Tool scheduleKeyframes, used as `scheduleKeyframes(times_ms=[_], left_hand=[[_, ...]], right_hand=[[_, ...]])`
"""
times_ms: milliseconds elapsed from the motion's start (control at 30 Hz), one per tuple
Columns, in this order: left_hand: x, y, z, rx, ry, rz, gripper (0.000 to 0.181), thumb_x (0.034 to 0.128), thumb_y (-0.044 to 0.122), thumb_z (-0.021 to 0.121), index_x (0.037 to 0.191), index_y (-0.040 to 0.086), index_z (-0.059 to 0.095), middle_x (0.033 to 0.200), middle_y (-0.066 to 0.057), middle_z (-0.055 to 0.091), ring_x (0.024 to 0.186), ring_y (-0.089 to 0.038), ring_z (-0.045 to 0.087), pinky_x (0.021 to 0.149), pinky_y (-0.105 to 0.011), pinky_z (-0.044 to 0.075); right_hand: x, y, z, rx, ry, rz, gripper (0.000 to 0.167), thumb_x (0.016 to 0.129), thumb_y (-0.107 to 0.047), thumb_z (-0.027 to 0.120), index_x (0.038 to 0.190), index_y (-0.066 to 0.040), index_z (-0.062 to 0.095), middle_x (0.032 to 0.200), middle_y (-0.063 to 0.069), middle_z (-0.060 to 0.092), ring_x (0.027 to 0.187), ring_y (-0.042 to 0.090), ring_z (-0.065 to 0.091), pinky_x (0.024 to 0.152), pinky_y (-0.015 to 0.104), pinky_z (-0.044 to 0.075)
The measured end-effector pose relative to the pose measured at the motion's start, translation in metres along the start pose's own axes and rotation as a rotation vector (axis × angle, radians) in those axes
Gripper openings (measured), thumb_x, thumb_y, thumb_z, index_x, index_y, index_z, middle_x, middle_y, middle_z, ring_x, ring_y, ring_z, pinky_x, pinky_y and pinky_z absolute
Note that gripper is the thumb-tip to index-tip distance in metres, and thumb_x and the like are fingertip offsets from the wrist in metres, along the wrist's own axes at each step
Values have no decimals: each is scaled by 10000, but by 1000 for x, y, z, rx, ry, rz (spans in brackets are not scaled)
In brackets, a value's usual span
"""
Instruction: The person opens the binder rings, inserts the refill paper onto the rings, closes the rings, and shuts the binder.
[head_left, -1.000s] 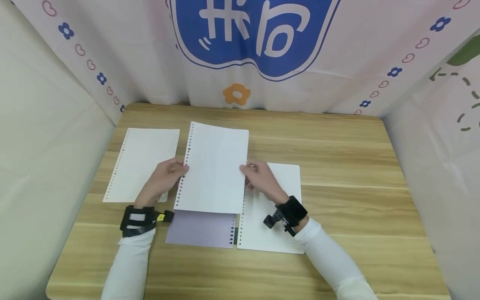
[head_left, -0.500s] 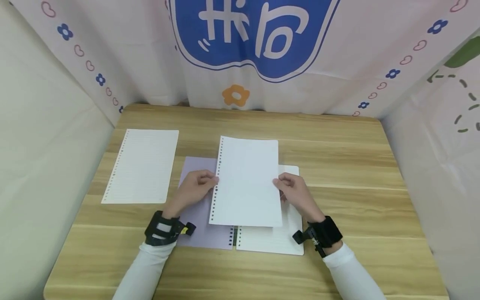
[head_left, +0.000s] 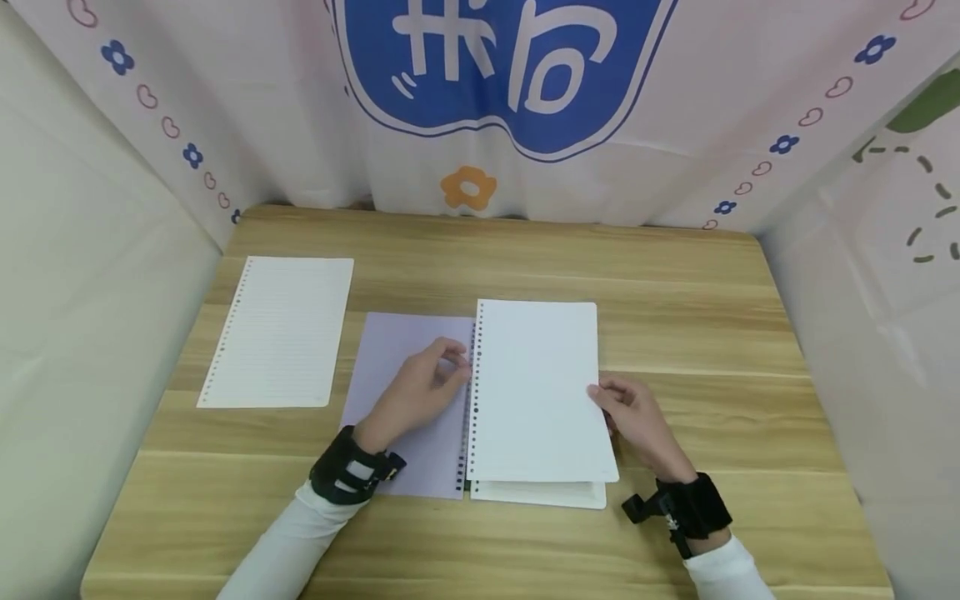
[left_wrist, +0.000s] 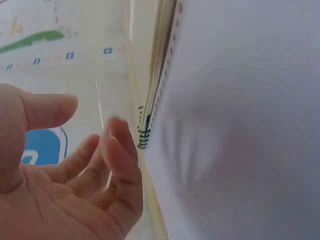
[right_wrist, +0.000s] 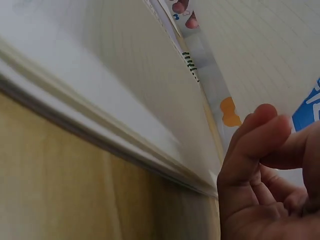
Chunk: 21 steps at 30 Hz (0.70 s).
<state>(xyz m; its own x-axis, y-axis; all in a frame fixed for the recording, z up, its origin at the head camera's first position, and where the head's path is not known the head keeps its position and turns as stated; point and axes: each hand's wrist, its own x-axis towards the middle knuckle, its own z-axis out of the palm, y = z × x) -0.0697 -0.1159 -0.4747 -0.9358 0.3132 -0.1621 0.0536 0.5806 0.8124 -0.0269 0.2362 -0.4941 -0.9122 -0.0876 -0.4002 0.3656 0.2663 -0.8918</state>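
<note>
A white loose-leaf sheet (head_left: 536, 383) with a punched left edge lies over the right-hand pages (head_left: 538, 495) of a notebook, its lower right corner raised. Between thumb and fingers my right hand (head_left: 637, 421) pinches the sheet's right edge; the right wrist view shows a gap between sheet and pages. My left hand (head_left: 420, 390) hovers over the purple cover (head_left: 397, 340), close to the punched edge. In the left wrist view its thumb and fingers stand apart with nothing between them. Binding rings (left_wrist: 144, 132) show there at the notebook's spine.
Another punched, lined sheet (head_left: 277, 333) lies flat at the left of the wooden table (head_left: 712, 333). A white curtain (head_left: 300, 100) with a blue emblem hangs behind the table's back edge.
The sheet has moved right and down, from above the purple cover onto the right-hand pages. My left hand has let go of its punched edge; my right hand keeps its pinch.
</note>
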Motion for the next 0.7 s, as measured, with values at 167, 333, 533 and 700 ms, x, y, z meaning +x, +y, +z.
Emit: scheduleKeyframes(times_ms=[167,333,533,700], left_hand=[[1,4,8,138,-37,90,473,1055,274,682,1481,106,564,1514,-106,567,1349,-294,560,1133,-509,478],[3,5,15,282,-68,145,551,1062,321,665,1556,122,522,1678,-102,416,1528,-409,358,1232,-646,314],[7,8,23,396,-146,113,657,1085,392,605,1655,140,395,1783,-58,231,1585,-440,221,1226,-697,266],[8,10,27,432,-168,112,667,1095,393,583,1669,132,367,1799,-64,174,1602,-457,173,1234,-721,220]], right_hand=[[-8,8,-6,20,23,29,362,1090,-273,644,1217,63,683,718,-19,653,602,119,507,567,237,473],[-12,11,-6,36,38,43,367,1078,-276,665,1210,66,691,736,-9,688,602,118,526,563,242,480],[-15,12,-4,33,55,84,377,1070,-288,679,1228,54,691,792,2,732,633,119,571,572,252,506],[-16,13,-3,23,69,99,367,1068,-289,683,1220,44,702,800,10,731,641,121,577,576,253,511]])
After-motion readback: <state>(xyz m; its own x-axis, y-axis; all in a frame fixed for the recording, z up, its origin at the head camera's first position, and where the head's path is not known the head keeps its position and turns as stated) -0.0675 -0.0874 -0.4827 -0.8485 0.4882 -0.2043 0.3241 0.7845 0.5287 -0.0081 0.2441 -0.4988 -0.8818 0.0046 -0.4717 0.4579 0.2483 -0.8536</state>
